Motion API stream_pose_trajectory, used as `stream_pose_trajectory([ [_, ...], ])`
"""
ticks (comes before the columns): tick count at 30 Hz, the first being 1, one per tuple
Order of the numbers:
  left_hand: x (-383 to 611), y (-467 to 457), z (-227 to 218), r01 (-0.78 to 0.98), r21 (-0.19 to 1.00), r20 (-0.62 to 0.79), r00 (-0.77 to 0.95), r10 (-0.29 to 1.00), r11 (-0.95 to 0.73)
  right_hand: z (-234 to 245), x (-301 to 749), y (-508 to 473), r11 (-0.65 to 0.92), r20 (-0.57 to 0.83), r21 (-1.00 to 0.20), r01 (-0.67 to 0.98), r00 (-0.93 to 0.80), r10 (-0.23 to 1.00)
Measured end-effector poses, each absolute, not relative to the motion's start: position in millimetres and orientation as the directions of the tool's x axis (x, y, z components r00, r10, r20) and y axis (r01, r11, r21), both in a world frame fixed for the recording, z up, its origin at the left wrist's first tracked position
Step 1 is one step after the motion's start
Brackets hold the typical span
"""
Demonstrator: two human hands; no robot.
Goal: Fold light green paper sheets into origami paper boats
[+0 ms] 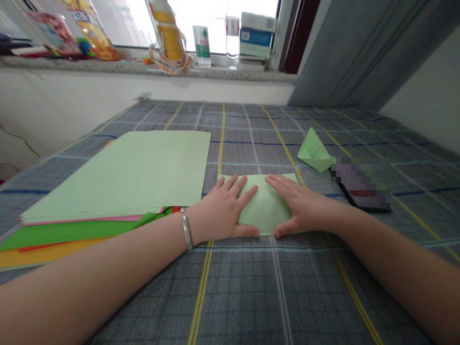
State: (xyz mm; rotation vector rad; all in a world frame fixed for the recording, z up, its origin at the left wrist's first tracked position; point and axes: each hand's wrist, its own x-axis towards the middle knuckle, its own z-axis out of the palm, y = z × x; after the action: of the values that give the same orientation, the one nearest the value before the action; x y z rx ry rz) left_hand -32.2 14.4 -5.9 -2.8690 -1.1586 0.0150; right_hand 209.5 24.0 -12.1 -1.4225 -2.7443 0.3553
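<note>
A light green sheet of paper (266, 211), apparently folded into a rectangle, lies flat under both hands. My left hand (226, 208) rests on its left part, fingers spread, with the thumb along the near edge. On the right part lies my right hand (298, 203), palm down, its fingers stretched toward the far edge and its thumb at the near edge. Both palms hide the paper's two sides. Beyond my right hand sits a folded green paper boat (315, 151), touching or very close to a phone.
To the left lies a stack of coloured paper (125, 172), light green on top. A dark phone (361, 187), partly blurred, lies at the right on the checked cloth (237, 292). Bottles, boxes and snack bags stand along the windowsill (215, 73) at the back.
</note>
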Motion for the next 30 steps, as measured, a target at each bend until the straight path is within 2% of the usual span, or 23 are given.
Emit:
stream_pose_trajectory([
  [9,-41.6,16.9,0.9,0.663,0.005,-0.071,0.747,0.661,-0.748,-7.9,223.4,22.9,0.522,-0.122,-0.174,0.835,-0.544,0.83],
  [14,-47.7,21.0,3.1,0.651,0.02,-0.115,0.755,0.645,-0.759,-4.3,242.8,22.1,0.479,-0.202,-0.153,0.865,-0.501,0.841],
  [23,-60.8,20.2,13.4,0.658,-0.035,-0.228,0.727,0.647,-0.752,1.4,255.8,25.9,0.496,-0.259,-0.147,0.856,-0.517,0.816],
  [30,-66.7,24.0,20.4,0.679,-0.041,-0.3,0.692,0.657,-0.733,8.1,262.4,28.7,0.502,-0.305,-0.187,0.844,-0.536,0.787],
])
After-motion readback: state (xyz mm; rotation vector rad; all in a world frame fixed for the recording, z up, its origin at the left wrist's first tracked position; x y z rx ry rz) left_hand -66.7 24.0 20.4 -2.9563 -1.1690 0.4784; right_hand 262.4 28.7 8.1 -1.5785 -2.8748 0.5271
